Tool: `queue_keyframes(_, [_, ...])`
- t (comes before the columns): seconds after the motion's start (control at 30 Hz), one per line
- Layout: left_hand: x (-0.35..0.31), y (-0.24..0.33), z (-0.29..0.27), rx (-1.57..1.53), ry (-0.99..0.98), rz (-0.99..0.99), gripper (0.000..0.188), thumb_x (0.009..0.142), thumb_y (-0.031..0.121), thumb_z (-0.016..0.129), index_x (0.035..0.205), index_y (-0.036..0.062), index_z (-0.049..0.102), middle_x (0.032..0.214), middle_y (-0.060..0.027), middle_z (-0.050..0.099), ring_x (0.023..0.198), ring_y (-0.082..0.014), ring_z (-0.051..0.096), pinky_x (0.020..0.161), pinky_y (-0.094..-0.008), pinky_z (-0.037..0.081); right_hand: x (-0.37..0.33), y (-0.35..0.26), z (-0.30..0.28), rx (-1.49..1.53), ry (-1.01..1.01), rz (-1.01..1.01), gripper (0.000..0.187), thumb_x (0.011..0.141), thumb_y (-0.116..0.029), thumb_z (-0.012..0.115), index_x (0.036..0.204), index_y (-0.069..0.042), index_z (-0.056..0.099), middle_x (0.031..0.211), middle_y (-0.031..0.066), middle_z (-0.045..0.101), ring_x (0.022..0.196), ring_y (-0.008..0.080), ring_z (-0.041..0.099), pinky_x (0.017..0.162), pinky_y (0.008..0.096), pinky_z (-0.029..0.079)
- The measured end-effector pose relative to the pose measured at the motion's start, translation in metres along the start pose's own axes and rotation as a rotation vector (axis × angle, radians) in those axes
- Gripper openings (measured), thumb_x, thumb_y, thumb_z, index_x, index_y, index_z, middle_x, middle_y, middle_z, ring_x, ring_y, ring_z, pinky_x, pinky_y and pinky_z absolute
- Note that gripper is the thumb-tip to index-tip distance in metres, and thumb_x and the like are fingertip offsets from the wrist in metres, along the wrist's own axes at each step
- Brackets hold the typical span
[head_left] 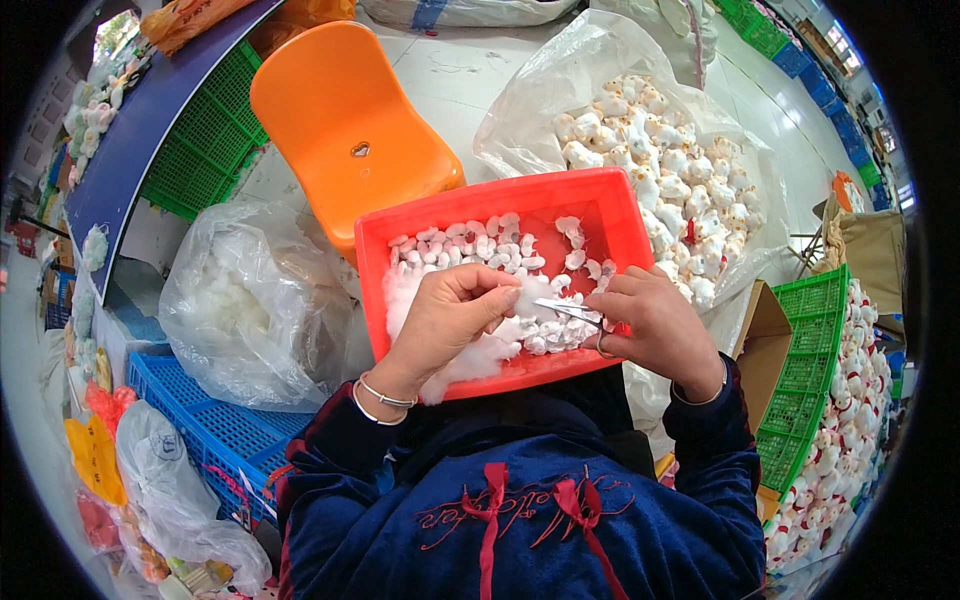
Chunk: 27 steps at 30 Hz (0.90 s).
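Observation:
My left hand (458, 305) is over a red plastic tray (500, 381), thumb and fingertips pinched together. What the pinch holds is too small to make out; white fluff lies right behind it. From the right, my right hand (650, 312) grips a silver scissor-handled tool (567, 308), with a finger loop showing at the thumb. Its slim tip points at my left fingertips, a small gap away. Whether it is scissors or forceps I cannot tell. Many small white stuffed pieces (470, 243) lie in the tray, with white stuffing (470, 365) along its near left side.
An orange chair (350, 110) stands beyond the tray. A clear bag of white plush pieces (690, 200) is at the far right, a bag of stuffing (235, 300) at left. A blue crate (205, 410) stands near left, a green crate (805, 370) and cardboard box (762, 345) at right.

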<state>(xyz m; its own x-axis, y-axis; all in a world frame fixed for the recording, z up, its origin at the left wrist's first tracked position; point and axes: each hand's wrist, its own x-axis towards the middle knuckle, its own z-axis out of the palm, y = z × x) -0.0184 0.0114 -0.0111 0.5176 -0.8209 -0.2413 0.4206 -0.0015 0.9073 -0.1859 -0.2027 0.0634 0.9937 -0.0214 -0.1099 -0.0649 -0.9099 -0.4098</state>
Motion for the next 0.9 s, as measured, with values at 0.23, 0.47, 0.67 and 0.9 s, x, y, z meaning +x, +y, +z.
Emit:
queue_keyframes(0.23, [0.004, -0.001, -0.007, -0.039, 0.087, -0.019, 0.008, 0.096, 0.008, 0.068, 0.101, 0.0030, 0.070, 0.076, 0.0035, 0.062, 0.058, -0.0014, 0.048, 0.050, -0.0186, 0.034, -0.008, -0.001, -0.006, -0.070, 0.105, 0.050, 0.050, 0.068, -0.016, 0.083, 0.116, -0.009, 0.069, 0.107, 0.0103, 0.064, 0.113, 0.0312, 0.058, 0.094, 0.0444, 0.046])
queue_keyframes(0.47, [0.003, -0.004, -0.004, -0.158, 0.088, -0.047, 0.010, 0.097, 0.009, 0.068, 0.105, 0.0027, 0.069, 0.075, 0.0044, 0.059, 0.058, -0.0011, 0.045, 0.049, -0.0183, 0.033, -0.005, -0.011, -0.004, -0.152, 0.228, -0.021, 0.047, 0.069, -0.018, 0.086, 0.113, -0.011, 0.071, 0.103, 0.0078, 0.064, 0.107, 0.0278, 0.059, 0.090, 0.0427, 0.043])
queue_keyframes(0.67, [0.000, -0.005, 0.003, -0.107, 0.078, -0.028, 0.011, 0.098, 0.009, 0.070, 0.107, 0.0013, 0.072, 0.076, 0.0031, 0.062, 0.059, -0.0016, 0.046, 0.049, -0.0192, 0.033, -0.003, -0.002, 0.002, -0.099, 0.082, -0.017, 0.034, 0.076, -0.021, 0.082, 0.107, -0.012, 0.072, 0.095, 0.0060, 0.064, 0.098, 0.0268, 0.060, 0.081, 0.0424, 0.042])
queue_keyframes(0.9, [-0.001, 0.000, -0.006, 0.014, 0.100, 0.063, 0.011, 0.096, 0.005, 0.070, 0.106, 0.0013, 0.072, 0.081, 0.0026, 0.066, 0.066, -0.0013, 0.052, 0.058, -0.0183, 0.040, -0.003, 0.008, 0.000, 0.028, 0.073, -0.026, 0.050, 0.070, -0.023, 0.086, 0.115, -0.008, 0.071, 0.104, 0.0095, 0.066, 0.106, 0.0322, 0.060, 0.090, 0.0429, 0.047])
